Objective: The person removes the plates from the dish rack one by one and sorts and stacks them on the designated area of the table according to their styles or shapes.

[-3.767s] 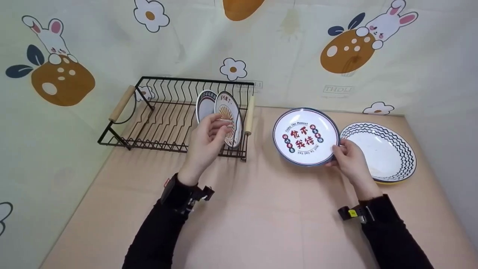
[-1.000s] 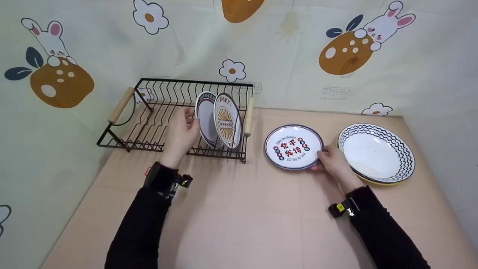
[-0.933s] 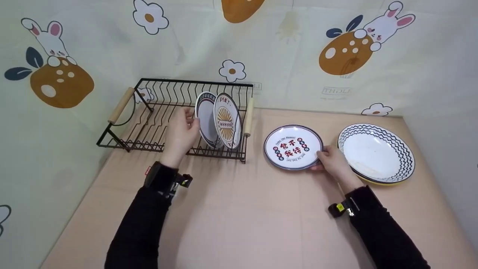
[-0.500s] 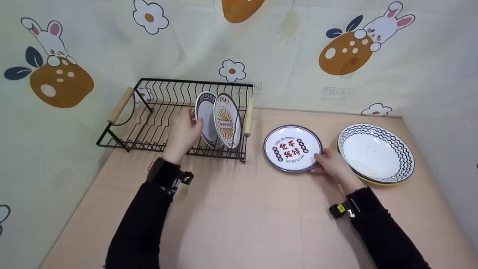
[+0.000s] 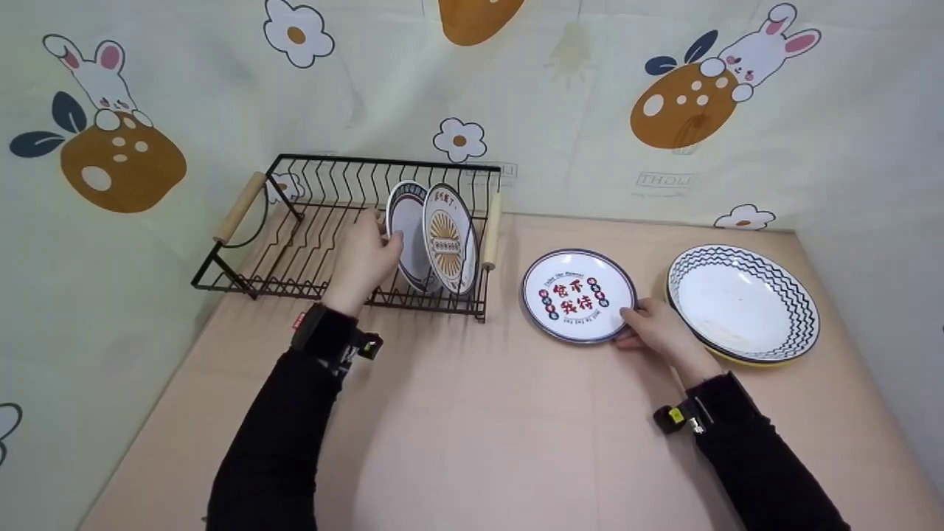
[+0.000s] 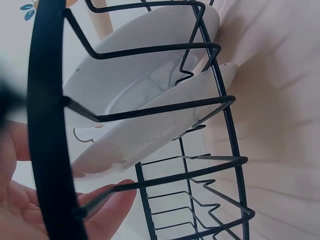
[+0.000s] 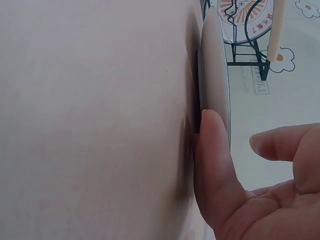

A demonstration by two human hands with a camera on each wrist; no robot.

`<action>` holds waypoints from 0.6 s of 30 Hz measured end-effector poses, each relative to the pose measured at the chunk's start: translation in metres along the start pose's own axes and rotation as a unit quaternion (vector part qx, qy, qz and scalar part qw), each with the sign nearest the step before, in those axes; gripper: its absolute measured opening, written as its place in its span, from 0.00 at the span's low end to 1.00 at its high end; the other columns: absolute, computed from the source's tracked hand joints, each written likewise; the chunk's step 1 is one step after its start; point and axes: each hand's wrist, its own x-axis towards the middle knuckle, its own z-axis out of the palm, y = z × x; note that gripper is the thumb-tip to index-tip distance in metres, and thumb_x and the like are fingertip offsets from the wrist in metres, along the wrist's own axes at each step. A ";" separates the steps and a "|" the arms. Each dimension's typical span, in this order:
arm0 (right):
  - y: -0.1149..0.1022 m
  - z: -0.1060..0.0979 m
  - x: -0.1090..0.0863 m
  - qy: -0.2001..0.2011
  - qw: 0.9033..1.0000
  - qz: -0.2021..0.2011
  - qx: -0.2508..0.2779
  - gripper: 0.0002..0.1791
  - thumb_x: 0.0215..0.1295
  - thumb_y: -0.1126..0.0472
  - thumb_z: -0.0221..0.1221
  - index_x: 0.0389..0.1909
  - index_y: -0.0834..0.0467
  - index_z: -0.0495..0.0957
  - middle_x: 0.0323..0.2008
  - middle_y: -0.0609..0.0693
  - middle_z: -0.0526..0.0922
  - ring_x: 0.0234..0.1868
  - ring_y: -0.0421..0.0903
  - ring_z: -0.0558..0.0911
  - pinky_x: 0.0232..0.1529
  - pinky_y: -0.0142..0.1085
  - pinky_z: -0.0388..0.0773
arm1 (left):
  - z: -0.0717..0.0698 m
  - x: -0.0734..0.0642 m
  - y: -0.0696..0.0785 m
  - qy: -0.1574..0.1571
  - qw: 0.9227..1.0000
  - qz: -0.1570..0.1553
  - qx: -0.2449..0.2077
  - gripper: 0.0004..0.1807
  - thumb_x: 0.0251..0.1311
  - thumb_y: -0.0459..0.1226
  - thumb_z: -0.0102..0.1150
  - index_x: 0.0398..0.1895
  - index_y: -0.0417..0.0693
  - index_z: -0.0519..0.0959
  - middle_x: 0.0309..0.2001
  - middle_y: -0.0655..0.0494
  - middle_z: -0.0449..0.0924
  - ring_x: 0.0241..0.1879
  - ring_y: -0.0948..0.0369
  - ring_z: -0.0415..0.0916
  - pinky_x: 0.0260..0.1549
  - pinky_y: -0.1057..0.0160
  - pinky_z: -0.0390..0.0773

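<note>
A black wire dish rack (image 5: 317,221) holds two upright plates. My left hand (image 5: 366,254) holds the near left rim of the plain-centred plate (image 5: 408,236), thumb on its face and fingers behind. In the left wrist view, rack wires partly cover this left hand (image 6: 30,205) and the plate's white back (image 6: 130,137). Flat on the table lies a blue-rimmed plate with red characters (image 5: 579,295). My right hand (image 5: 660,332) is at its near right edge, fingers beneath the rim. In the right wrist view, the thumb of this right hand (image 7: 265,200) stands apart from the plate (image 7: 215,75).
A sunburst plate (image 5: 448,240) stands at the rack's right end, beside the pale wooden handle (image 5: 493,228). Right of the blue-rimmed plate sits a large bowl with wavy black lines (image 5: 745,302). A printed cloth (image 5: 568,147) hangs behind the table (image 5: 479,435).
My left hand has shifted left from the sunburst plate to the plain-centred plate's rim. The blue-rimmed plate has come down onto the table and slid slightly nearer with my right hand.
</note>
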 end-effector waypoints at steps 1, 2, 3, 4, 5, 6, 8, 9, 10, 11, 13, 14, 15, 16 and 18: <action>0.000 0.000 0.000 -0.001 1.000 0.001 -0.002 0.25 0.76 0.64 0.46 0.60 0.83 0.57 0.38 0.65 0.79 0.31 0.46 0.86 0.38 0.38 0.85 | 0.000 0.000 0.000 -0.001 1.000 0.000 0.003 0.28 0.66 0.36 0.56 0.61 0.23 0.67 0.47 0.31 0.79 0.45 0.43 0.81 0.42 0.52 0.84; 0.000 0.000 -0.001 -0.002 1.000 0.001 -0.002 0.25 0.76 0.64 0.46 0.60 0.83 0.57 0.38 0.65 0.80 0.31 0.46 0.86 0.38 0.38 0.85 | 0.000 0.001 0.000 -0.003 1.000 0.000 0.007 0.27 0.66 0.36 0.56 0.60 0.23 0.67 0.46 0.31 0.80 0.44 0.43 0.81 0.41 0.51 0.84; 0.000 0.000 -0.001 -0.003 1.000 0.000 -0.003 0.25 0.76 0.64 0.46 0.60 0.83 0.57 0.38 0.65 0.80 0.31 0.47 0.86 0.38 0.38 0.85 | 0.001 0.001 0.000 -0.005 1.000 0.000 0.010 0.26 0.65 0.36 0.56 0.59 0.23 0.68 0.45 0.31 0.80 0.43 0.42 0.80 0.40 0.51 0.84; 0.000 0.000 -0.001 -0.004 1.000 -0.002 -0.002 0.25 0.76 0.64 0.46 0.60 0.83 0.58 0.39 0.65 0.79 0.31 0.47 0.86 0.38 0.38 0.85 | 0.001 0.001 0.000 -0.006 1.000 0.000 0.015 0.25 0.65 0.36 0.56 0.57 0.23 0.69 0.44 0.31 0.80 0.42 0.42 0.80 0.40 0.50 0.83; 0.000 -0.001 -0.001 -0.005 1.000 -0.006 -0.002 0.25 0.76 0.64 0.46 0.59 0.83 0.58 0.39 0.66 0.79 0.31 0.47 0.86 0.38 0.38 0.85 | 0.001 0.002 0.000 -0.009 1.000 -0.001 0.018 0.24 0.65 0.36 0.56 0.56 0.23 0.69 0.44 0.31 0.79 0.41 0.42 0.80 0.39 0.49 0.83; 0.001 -0.001 -0.002 -0.006 1.000 -0.010 -0.002 0.25 0.76 0.64 0.46 0.60 0.83 0.58 0.40 0.66 0.79 0.31 0.47 0.86 0.38 0.38 0.85 | 0.002 0.002 -0.001 -0.011 1.000 -0.002 0.020 0.23 0.65 0.36 0.56 0.55 0.23 0.70 0.43 0.31 0.79 0.41 0.41 0.79 0.39 0.49 0.83; 0.001 -0.002 -0.002 -0.007 1.000 -0.016 -0.005 0.25 0.76 0.64 0.47 0.60 0.83 0.58 0.41 0.67 0.79 0.32 0.47 0.86 0.39 0.38 0.85 | 0.002 0.003 0.000 -0.016 1.000 -0.004 0.022 0.22 0.65 0.36 0.56 0.53 0.23 0.70 0.43 0.31 0.79 0.40 0.41 0.79 0.38 0.48 0.83; 0.001 -0.003 -0.003 -0.007 1.000 -0.019 -0.008 0.25 0.75 0.65 0.47 0.60 0.83 0.57 0.41 0.68 0.79 0.32 0.47 0.86 0.39 0.38 0.85 | 0.003 0.004 0.000 -0.018 1.000 -0.006 0.021 0.22 0.65 0.36 0.56 0.53 0.23 0.70 0.43 0.31 0.79 0.41 0.40 0.79 0.39 0.48 0.83; 0.001 -0.003 -0.003 -0.006 1.000 -0.021 -0.013 0.25 0.75 0.65 0.47 0.61 0.83 0.57 0.41 0.68 0.79 0.33 0.47 0.85 0.39 0.38 0.85 | 0.003 0.004 -0.001 -0.021 1.000 -0.009 0.020 0.22 0.65 0.35 0.56 0.54 0.23 0.70 0.44 0.31 0.78 0.42 0.40 0.79 0.40 0.48 0.83; 0.001 -0.004 -0.004 -0.004 1.000 -0.021 -0.019 0.26 0.75 0.64 0.47 0.61 0.82 0.57 0.41 0.68 0.80 0.33 0.47 0.85 0.39 0.37 0.85 | 0.003 0.005 -0.001 -0.023 1.000 -0.012 0.018 0.23 0.65 0.35 0.56 0.55 0.23 0.70 0.45 0.30 0.78 0.43 0.40 0.79 0.40 0.48 0.83; 0.001 -0.004 -0.005 0.000 0.999 -0.021 -0.035 0.27 0.75 0.64 0.47 0.62 0.83 0.56 0.42 0.68 0.80 0.34 0.46 0.85 0.40 0.37 0.85 | 0.003 0.005 0.000 -0.026 0.999 -0.018 0.015 0.23 0.65 0.35 0.56 0.56 0.24 0.69 0.47 0.30 0.78 0.44 0.40 0.79 0.42 0.48 0.83; 0.000 -0.004 -0.005 0.002 0.999 -0.020 -0.044 0.28 0.75 0.63 0.48 0.63 0.83 0.56 0.42 0.69 0.80 0.34 0.46 0.85 0.40 0.36 0.85 | 0.004 0.006 0.000 -0.027 0.999 -0.020 0.014 0.23 0.65 0.35 0.56 0.56 0.24 0.69 0.48 0.30 0.78 0.45 0.40 0.79 0.43 0.48 0.82; 0.000 -0.005 -0.006 0.004 0.998 -0.021 -0.054 0.28 0.75 0.63 0.48 0.63 0.83 0.56 0.42 0.69 0.80 0.35 0.46 0.85 0.40 0.36 0.85 | 0.004 0.006 0.000 -0.029 0.999 -0.022 0.012 0.23 0.64 0.34 0.56 0.56 0.24 0.70 0.48 0.30 0.77 0.45 0.40 0.79 0.43 0.48 0.82; -0.001 -0.005 -0.006 0.006 0.998 -0.021 -0.065 0.30 0.74 0.62 0.48 0.64 0.83 0.55 0.43 0.70 0.80 0.35 0.46 0.85 0.40 0.36 0.85 | 0.003 0.006 0.000 -0.031 0.999 -0.023 0.011 0.23 0.64 0.34 0.56 0.56 0.24 0.70 0.48 0.29 0.78 0.46 0.40 0.79 0.43 0.48 0.82; -0.002 -0.006 -0.008 0.010 0.995 -0.022 -0.095 0.32 0.74 0.61 0.48 0.65 0.83 0.53 0.44 0.71 0.80 0.37 0.48 0.85 0.42 0.37 0.84 | 0.003 0.006 0.000 -0.034 0.999 -0.023 0.012 0.22 0.64 0.33 0.56 0.55 0.24 0.71 0.48 0.30 0.78 0.45 0.40 0.79 0.43 0.48 0.83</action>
